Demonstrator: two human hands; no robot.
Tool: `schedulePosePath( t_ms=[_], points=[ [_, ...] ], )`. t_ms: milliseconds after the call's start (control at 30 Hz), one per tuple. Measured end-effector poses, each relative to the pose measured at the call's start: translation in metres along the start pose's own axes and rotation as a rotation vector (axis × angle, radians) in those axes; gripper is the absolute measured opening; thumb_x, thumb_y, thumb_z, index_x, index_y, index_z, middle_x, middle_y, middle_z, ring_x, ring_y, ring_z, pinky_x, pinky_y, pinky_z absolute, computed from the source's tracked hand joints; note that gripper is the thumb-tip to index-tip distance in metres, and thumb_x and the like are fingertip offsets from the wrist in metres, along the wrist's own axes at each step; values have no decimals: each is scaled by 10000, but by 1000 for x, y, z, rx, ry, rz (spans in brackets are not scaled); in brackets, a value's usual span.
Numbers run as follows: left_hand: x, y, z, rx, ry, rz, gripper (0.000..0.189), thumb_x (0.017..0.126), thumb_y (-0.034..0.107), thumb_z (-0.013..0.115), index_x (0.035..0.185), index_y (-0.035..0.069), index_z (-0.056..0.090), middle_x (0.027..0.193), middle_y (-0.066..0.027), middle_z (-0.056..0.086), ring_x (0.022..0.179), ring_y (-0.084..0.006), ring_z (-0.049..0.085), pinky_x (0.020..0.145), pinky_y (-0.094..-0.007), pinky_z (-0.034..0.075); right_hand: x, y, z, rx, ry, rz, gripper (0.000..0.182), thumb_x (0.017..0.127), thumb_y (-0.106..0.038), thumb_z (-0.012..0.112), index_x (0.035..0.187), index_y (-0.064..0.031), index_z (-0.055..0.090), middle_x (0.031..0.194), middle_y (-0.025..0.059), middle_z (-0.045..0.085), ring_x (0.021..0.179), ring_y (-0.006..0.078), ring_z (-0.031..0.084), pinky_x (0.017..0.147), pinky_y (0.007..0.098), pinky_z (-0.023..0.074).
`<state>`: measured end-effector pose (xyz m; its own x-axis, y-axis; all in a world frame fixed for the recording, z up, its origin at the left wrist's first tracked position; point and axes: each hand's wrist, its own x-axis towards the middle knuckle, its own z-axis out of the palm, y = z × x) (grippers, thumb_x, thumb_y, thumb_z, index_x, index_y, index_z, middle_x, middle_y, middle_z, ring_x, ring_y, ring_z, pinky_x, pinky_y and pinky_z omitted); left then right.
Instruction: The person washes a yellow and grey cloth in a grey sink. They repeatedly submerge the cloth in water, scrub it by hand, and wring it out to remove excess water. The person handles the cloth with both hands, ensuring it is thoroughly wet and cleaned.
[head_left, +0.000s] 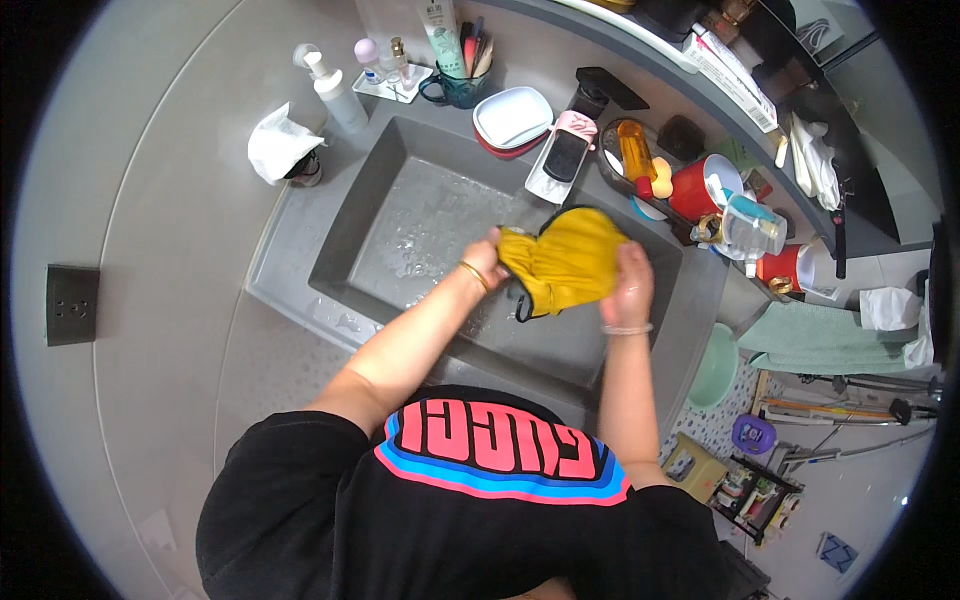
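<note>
Over a grey rectangular sink basin (420, 217) I hold up a yellow cloth item with black edging (574, 259), bunched near its left part. My left hand (486, 261), with a gold bangle at the wrist, grips its left edge. At its right edge is my right hand (628, 289), somewhat blurred, with a pale bracelet below it; its fingers are partly hidden behind the cloth. A black loop hangs from the lower side. Water drops and wet patches cover the basin floor. The faucet (611, 88) stands behind the basin, its spout largely hidden by a white tray with a dark item.
Along the back rim stand a white pump bottle (339, 97), a teal glass mug (457, 86), stacked soap dishes (513, 118) and a white tray (544, 176). Red cups (697, 187) crowd the right side. A green basin (712, 367) lies lower right; a wall socket (73, 305) is at left.
</note>
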<state>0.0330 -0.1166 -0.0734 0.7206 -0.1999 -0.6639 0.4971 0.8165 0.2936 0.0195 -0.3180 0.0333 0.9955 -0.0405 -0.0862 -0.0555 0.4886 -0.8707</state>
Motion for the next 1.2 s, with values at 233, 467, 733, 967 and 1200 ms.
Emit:
schedulePosePath(
  t_ms=[233,467,733,967,1200],
  points=[
    [4,67,-41,746,290,531,212,845,193,499,898,-8,455,790,-109,567,749,-226,569,649,-376,457,26,19,-102,-868,314,95,211,805,-145,551,646,-26,478,594,-11,450,570,85,406,551,222,356],
    [-32,85,-101,1661,635,727,291,756,150,569,1029,111,477,907,-196,570,847,-341,534,730,-364,429,-8,97,-48,-1538,40,294,774,732,-374,580,1288,23,215,1298,315,166,1202,451,171,987,455,195],
    [-49,20,-48,2394,149,403,714,739,370,573,1323,175,209,1369,-200,115,1261,-342,138,1006,-466,126,-9,159,-3,-1815,-89,299,743,752,-459,525,1338,-163,177,1394,160,-68,1254,417,-88,893,672,13],
    [-21,-26,-18,2527,-181,268,758,786,333,524,1353,151,54,1401,-129,53,1295,-288,43,1021,-473,52,37,93,-94,-2188,-497,-251,519,813,-363,454,1270,-139,351,1339,68,295,1246,277,238,981,572,49],
    [11,-47,-8,2451,-603,440,631,808,108,436,1349,176,120,1408,-91,63,1298,-236,81,1035,-418,109,4,58,-116,-2429,-298,329,474,868,-254,348,1286,-36,299,1376,102,206,1279,297,125,1017,486,37]
  ],
)
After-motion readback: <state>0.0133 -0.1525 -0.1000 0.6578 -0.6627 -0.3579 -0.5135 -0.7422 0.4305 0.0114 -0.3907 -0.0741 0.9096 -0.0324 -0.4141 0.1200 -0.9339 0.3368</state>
